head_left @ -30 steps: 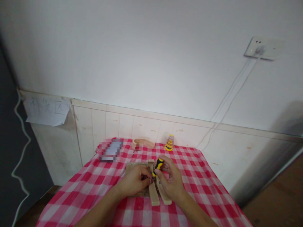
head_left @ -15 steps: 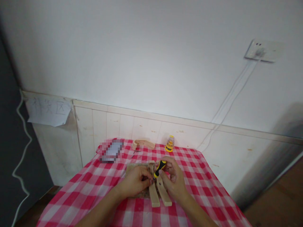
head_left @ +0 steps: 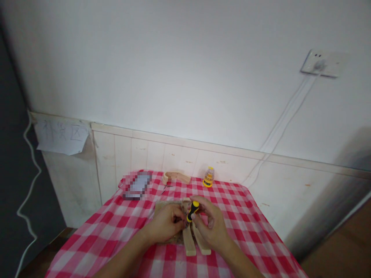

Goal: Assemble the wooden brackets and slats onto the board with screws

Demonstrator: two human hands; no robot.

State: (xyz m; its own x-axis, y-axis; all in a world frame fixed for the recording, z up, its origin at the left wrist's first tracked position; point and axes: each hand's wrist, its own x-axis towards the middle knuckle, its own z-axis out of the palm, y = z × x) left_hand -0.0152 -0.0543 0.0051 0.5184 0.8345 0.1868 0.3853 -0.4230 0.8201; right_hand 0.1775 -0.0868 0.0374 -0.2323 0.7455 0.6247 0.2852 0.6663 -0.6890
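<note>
My right hand [head_left: 213, 222] is closed around a yellow and black screwdriver [head_left: 193, 210]. The tool leans slightly, its lower end down against the wooden pieces. Two pale curved wooden pieces lie side by side: the left piece [head_left: 189, 242] and the right piece [head_left: 203, 245]. Beside the screwdriver's lower end, my left hand [head_left: 168, 222] has its thumb and fingers pinched together at the left piece. Whatever is between those fingertips is too small to make out. A brownish board [head_left: 162, 207] lies under the left hand and the wood.
Another curved wooden piece [head_left: 177, 177] stands at the table's back edge, near a small thin metal tool [head_left: 165, 188]. A yellow-capped bit case [head_left: 208, 177] stands to its right. A blurred-out phone-like object [head_left: 138, 186] lies back left on the checked tablecloth [head_left: 116, 231].
The screwdriver has tipped more upright, its handle top shifting left and slightly down. My right hand has moved with it. My left hand stays nearly in place.
</note>
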